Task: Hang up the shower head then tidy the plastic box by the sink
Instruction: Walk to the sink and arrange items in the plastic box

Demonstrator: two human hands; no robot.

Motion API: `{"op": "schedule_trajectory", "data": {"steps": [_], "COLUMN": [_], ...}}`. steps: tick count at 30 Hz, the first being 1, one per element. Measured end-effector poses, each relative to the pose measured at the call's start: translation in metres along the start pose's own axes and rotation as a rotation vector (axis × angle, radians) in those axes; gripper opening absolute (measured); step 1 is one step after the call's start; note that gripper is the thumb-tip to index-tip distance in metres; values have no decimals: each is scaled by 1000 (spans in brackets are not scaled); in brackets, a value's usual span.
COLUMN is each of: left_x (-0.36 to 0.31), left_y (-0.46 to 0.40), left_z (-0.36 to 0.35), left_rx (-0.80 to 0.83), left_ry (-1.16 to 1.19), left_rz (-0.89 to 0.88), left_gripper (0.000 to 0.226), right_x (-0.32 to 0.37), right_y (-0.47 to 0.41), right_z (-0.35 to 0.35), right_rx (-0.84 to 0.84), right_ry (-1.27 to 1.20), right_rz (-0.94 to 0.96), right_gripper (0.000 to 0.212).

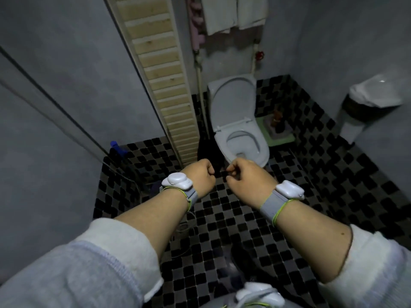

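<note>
Both my arms reach forward over the checkered floor of a small bathroom. My left hand is curled into a fist with nothing visible in it. My right hand is also closed, its fingers bent inward, and nothing shows in it. Each wrist carries a white tracker on a grey band. A thin pale hose lies looped on the floor under my left forearm. I see neither a shower head, nor a plastic box, nor a sink in this view.
A white toilet with its lid up stands straight ahead. A slatted wooden panel runs down the wall left of it. A lined waste bin stands at right. Towels hang at the top. A blue object sits in the left corner.
</note>
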State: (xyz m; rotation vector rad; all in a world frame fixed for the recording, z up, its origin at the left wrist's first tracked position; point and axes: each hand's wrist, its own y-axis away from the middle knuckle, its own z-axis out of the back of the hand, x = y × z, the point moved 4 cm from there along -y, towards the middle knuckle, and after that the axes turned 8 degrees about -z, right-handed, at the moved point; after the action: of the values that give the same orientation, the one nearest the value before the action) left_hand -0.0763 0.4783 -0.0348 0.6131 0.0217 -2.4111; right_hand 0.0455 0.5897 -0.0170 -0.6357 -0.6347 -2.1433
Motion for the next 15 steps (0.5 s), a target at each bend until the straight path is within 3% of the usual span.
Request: {"op": "schedule_trajectory", "data": {"steps": [15], "left_x": [-178], "left_y": [15], "left_z": [-120], "left_rx": [260], "left_ry": [-37], "left_rz": [-424], "left_gripper": [7], "right_x": [-155], "right_y": [145], "right_z": [58], "right_rx": [-260], "right_ry": [-94], "right_rz": [-447], "right_gripper": [16]}}
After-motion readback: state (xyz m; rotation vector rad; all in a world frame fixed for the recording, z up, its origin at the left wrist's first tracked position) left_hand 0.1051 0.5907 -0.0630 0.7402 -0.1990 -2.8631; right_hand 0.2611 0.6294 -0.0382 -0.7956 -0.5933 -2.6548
